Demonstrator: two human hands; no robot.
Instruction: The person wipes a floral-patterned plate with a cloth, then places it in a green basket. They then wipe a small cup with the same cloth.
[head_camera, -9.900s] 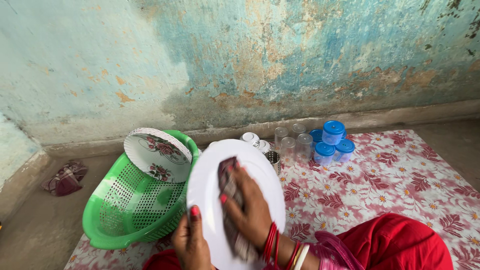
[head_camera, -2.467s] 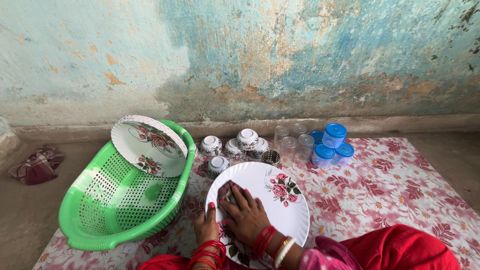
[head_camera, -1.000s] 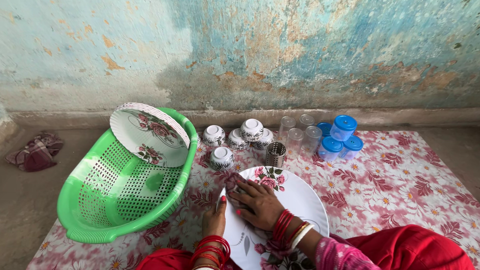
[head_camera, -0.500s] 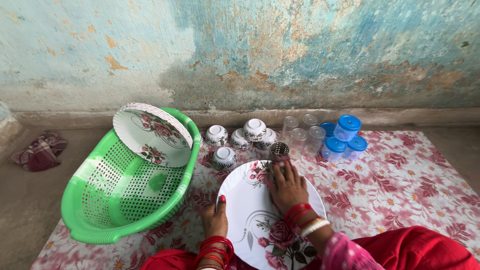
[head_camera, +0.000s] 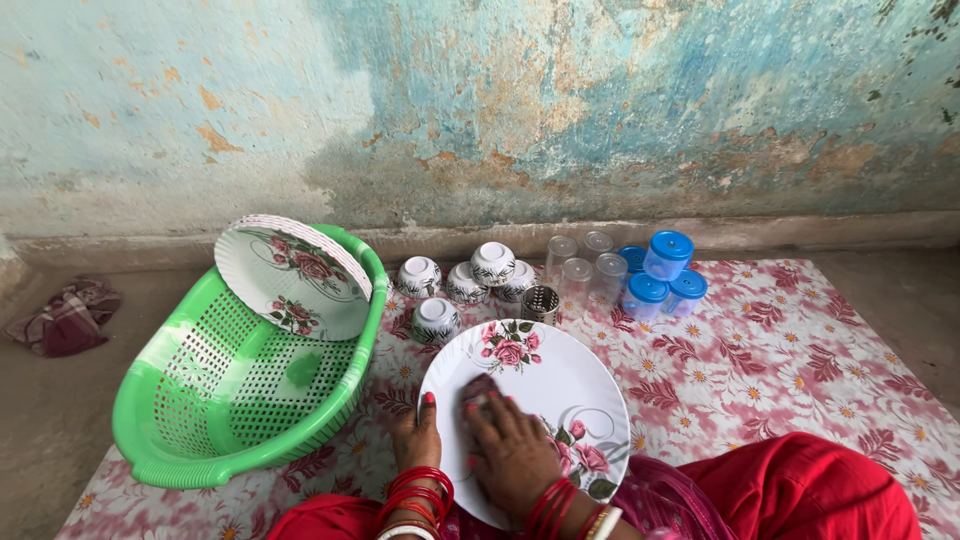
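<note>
The plate (head_camera: 535, 395) lies near-flat over the person's lap and the floral mat (head_camera: 780, 370), just right of the green basket (head_camera: 240, 400) and just in front of the upturned bowls (head_camera: 465, 285). It is round and white with red roses. It looks like a light, stiff, smooth plate, probably melamine, so it would likely be slippery and would sooner clatter than shatter. The rim is the sure place to hold it, since the glossy face gives fingers nothing to catch on.

The left hand (head_camera: 418, 445) grips the plate's near-left rim, thumb on top and fingers under, closed on the edge. The right hand (head_camera: 510, 450) presses flat on the face with fingers spread, pinning a small dark cloth (head_camera: 478, 390) under the fingertips. The cloth is soft and bunched.

Being round, the plate has no long axis. Its face points up, tilted slightly toward the person, with the large rose at the edge nearest the bowls.

More plates (head_camera: 292, 278) lean in the basket's far end. Clear glasses (head_camera: 585, 270) and blue-lidded jars (head_camera: 660, 270) stand right of the bowls.
</note>
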